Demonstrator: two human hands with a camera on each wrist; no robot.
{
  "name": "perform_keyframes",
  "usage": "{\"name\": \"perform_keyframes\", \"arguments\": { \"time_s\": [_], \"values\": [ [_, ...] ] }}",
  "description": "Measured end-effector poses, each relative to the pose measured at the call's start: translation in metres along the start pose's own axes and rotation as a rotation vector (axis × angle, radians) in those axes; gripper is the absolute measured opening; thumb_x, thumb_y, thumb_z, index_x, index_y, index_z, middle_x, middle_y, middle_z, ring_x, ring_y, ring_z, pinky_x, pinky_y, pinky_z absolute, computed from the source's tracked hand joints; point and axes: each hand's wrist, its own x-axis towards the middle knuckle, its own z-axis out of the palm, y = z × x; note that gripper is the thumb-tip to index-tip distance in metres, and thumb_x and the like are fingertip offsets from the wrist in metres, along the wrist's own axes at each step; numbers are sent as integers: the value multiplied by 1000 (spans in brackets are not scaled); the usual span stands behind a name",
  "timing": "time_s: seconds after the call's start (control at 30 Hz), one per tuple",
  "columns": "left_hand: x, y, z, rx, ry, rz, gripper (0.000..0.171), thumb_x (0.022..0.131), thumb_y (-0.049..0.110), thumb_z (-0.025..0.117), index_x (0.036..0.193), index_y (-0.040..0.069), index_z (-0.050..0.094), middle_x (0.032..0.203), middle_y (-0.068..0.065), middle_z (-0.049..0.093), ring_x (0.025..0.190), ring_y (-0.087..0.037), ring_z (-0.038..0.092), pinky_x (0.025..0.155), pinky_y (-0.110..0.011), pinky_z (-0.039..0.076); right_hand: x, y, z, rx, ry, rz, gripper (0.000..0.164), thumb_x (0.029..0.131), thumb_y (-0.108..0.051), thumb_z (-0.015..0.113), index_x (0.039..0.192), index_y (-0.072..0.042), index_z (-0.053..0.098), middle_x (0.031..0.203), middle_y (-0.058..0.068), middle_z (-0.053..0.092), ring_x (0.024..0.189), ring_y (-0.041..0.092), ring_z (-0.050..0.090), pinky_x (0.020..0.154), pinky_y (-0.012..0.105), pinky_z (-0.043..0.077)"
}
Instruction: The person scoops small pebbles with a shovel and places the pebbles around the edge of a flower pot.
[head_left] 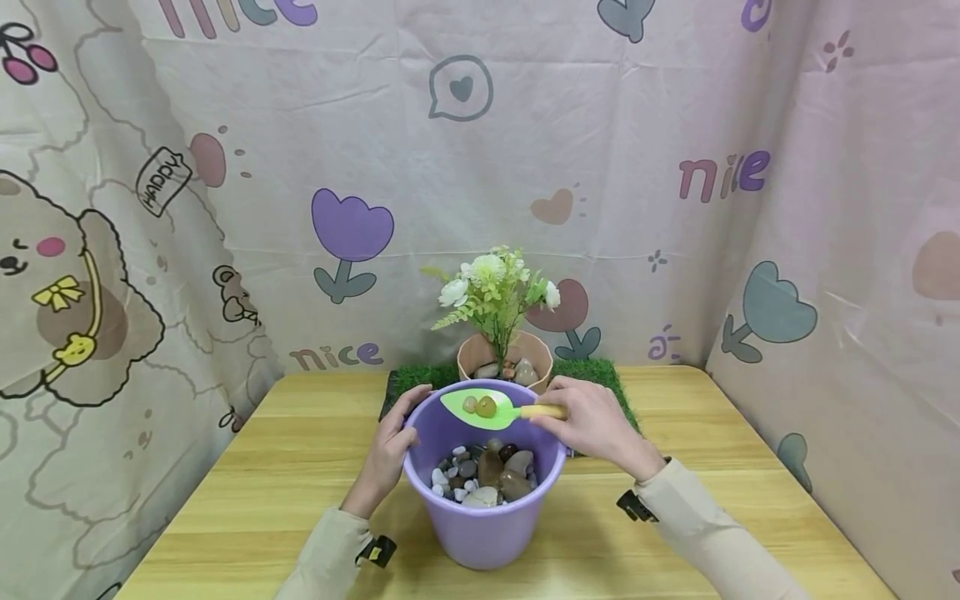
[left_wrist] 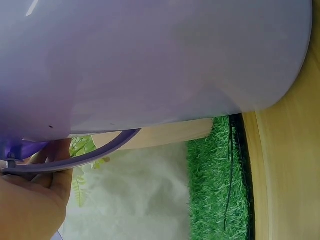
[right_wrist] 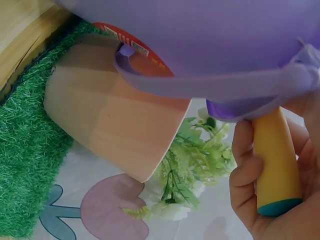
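A purple bucket [head_left: 483,533] stands on the wooden table with pebbles and larger stones [head_left: 491,471] at its bottom. My left hand [head_left: 390,450] grips its left rim, thumb on the inner side; the left wrist view shows those fingers [left_wrist: 60,150] by the bucket's handle [left_wrist: 85,159]. In my right hand [head_left: 596,421] is a small garden trowel [head_left: 498,421], held by its yellow grip [right_wrist: 277,160]. Two yellowish stones [head_left: 486,407] lie on its light green blade, which is over the bucket's mouth near the far rim.
Behind the bucket, a pinkish flowerpot [head_left: 468,358] holding stones and white artificial flowers [head_left: 495,292] sits on a green turf mat [head_left: 427,375]. Beyond the table [head_left: 262,483] hangs a printed curtain [head_left: 465,167], which also runs along both sides.
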Motion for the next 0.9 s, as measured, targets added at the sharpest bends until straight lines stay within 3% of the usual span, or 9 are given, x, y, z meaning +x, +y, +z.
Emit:
{"name": "perform_keyframes", "arguments": {
  "time_s": [0.2,0.6,0.9],
  "values": [
    [1,0,-1,-1,-9,16,72,72,-2,42,144,9,45,142,-13,53,129,-29,49,99,-18,38,9,7,-7,28,-12,22,17,82,-38,76,95,-29,79,80,-16,67,64,0,52,57,23,41],
    [0,-3,0,-12,-7,36,70,73,-6,40,143,5,46,141,-16,53,127,-32,50,101,-23,40,35,35,-13,4,-48,150,24,83,-38,74,99,-21,79,62,-10,57,48,9,41,46,27,32],
    [0,0,1,-6,-6,13,72,73,-5,40,143,6,45,141,-14,53,126,-30,51,99,-21,40,48,59,-4,-38,-78,224,30,84,-36,74,106,-16,77,83,1,73,52,12,46,47,28,36]
  ]
}}
